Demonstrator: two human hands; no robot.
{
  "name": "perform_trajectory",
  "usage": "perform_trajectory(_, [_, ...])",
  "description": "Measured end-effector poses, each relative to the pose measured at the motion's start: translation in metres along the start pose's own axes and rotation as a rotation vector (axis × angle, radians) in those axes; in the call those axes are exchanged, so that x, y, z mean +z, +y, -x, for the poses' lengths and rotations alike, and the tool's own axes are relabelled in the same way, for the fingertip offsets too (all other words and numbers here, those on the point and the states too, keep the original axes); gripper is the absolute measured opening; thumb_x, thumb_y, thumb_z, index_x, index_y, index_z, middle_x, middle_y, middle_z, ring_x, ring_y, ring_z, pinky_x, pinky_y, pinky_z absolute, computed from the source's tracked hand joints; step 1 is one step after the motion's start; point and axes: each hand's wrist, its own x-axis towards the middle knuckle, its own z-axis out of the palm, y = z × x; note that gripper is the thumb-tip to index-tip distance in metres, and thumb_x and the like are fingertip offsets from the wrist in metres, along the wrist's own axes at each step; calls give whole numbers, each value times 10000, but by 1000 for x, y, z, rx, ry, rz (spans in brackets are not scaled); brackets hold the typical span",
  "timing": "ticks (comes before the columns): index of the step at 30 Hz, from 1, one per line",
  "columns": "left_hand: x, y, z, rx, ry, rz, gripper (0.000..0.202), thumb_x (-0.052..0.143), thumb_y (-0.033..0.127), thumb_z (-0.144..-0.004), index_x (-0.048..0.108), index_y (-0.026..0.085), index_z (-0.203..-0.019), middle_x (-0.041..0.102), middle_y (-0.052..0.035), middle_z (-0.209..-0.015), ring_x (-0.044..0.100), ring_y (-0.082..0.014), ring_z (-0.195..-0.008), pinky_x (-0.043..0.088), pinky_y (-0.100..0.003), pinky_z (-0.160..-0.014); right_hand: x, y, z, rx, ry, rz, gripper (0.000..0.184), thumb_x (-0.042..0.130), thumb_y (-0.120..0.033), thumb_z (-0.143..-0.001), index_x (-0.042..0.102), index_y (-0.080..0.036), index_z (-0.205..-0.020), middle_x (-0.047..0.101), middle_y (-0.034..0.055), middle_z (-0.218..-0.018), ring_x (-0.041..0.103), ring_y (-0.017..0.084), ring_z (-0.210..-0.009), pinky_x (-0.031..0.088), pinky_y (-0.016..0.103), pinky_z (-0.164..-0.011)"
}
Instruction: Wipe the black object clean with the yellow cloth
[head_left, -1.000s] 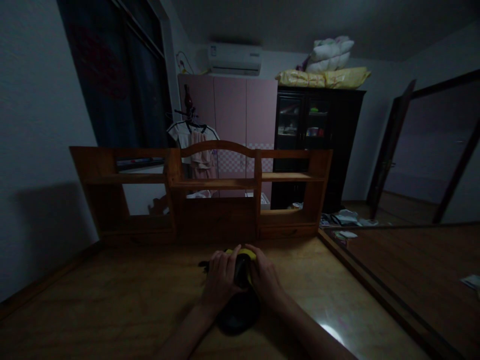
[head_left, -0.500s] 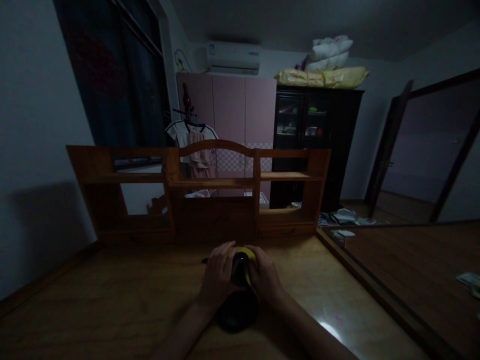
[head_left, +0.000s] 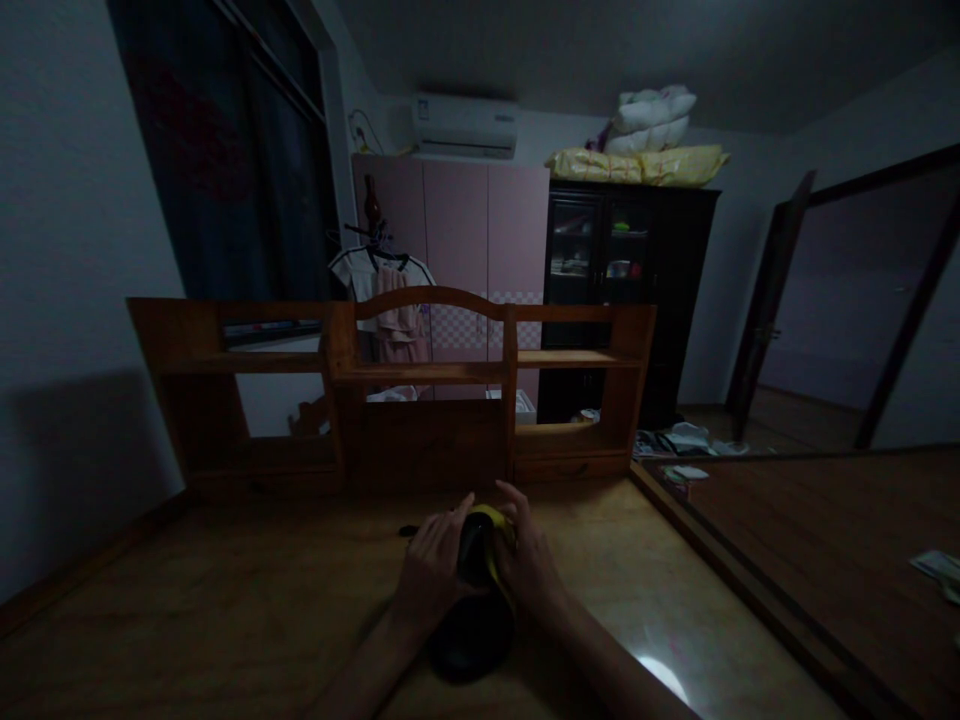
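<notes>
A dark, rounded object with a yellow part (head_left: 480,545) rests on the wooden desk (head_left: 225,610), right in front of me. My left hand (head_left: 429,570) grips its left side with curled fingers. My right hand (head_left: 529,562) holds its right side, the index finger lifted over the yellow top. The lower black part of the object (head_left: 469,640) spreads out between my wrists. The room is dim, so I cannot make out what the object is.
A low wooden shelf unit (head_left: 390,385) stands across the back of the desk. A small dark item (head_left: 409,530) lies just left of my hands. Beyond are a pink wardrobe (head_left: 457,250), a dark cabinet (head_left: 622,290), hanging clothes (head_left: 386,300) and an open door (head_left: 765,300).
Both hands have turned the object a little, so more of the dark top shows and the yellow part has shifted right. My right index finger has lifted. The view has shifted slightly.
</notes>
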Motion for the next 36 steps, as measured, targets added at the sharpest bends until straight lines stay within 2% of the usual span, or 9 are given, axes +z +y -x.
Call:
perform_trajectory(5, [3,-1,4,21,27,-33,913,764,498,-633,341,193,-1381,588,-131,-1082,571,-309,-995,462,-455,-896,-6,0,0,-81,-77,43,744,418,-10,-761,258,-257,-1444,616,47,-1077,602,154,-827,519,296,-789])
perform_trajectory(10, [6,-2,5,22,31,-28,890,793,453,-601,378,195,-1345,586,-135,-1083,564,-325,-1005,454,-486,-908,-9,-3,-1,-108,-122,70,728,396,-15,-778,267,-281,-1444,555,56,-1250,592,171,-962,496,325,-870])
perform_trajectory(16, [1,3,2,-46,30,56,915,792,406,-611,328,134,-1352,578,-155,-1189,545,-305,-1065,454,-462,-936,-6,-4,-2,-78,-72,48,729,424,-35,-784,230,-257,-1451,617,32,-1021,596,152,-799,514,294,-773])
perform_trajectory(22, [6,2,8,-90,90,59,840,790,392,-623,369,119,-1296,575,-153,-1195,540,-300,-1098,472,-446,-925,-5,-3,-1,-51,-42,15,661,420,-79,-833,232,-258,-1441,611,31,-1022,602,156,-808,506,286,-760])
perform_trajectory(24, [8,2,10,-68,103,45,806,765,385,-664,362,112,-1306,574,-156,-1198,529,-300,-1118,458,-452,-943,-6,-4,-1,-45,-45,16,646,425,-84,-831,255,-253,-1430,605,40,-1066,605,160,-844,502,287,-776])
perform_trajectory(27, [8,3,10,4,110,23,716,676,391,-766,344,102,-1330,580,-162,-1195,528,-290,-1131,435,-447,-969,-10,-5,-1,-81,-73,18,583,492,-105,-789,383,-230,-1348,593,52,-1137,593,189,-961,482,305,-851])
perform_trajectory(30, [6,4,8,80,85,2,655,566,402,-852,303,104,-1372,580,-161,-1218,528,-276,-1146,400,-442,-1001,-14,-6,-4,-93,-87,7,436,521,-136,-779,495,-214,-1207,618,42,-1092,591,203,-979,470,298,-856])
perform_trajectory(36, [3,3,2,122,48,-25,644,514,416,-880,297,84,-1387,568,-169,-1256,525,-271,-1150,380,-440,-1010,-19,-1,-7,-61,-91,3,341,523,-171,-806,510,-213,-1144,639,31,-1020,607,198,-912,466,276,-788])
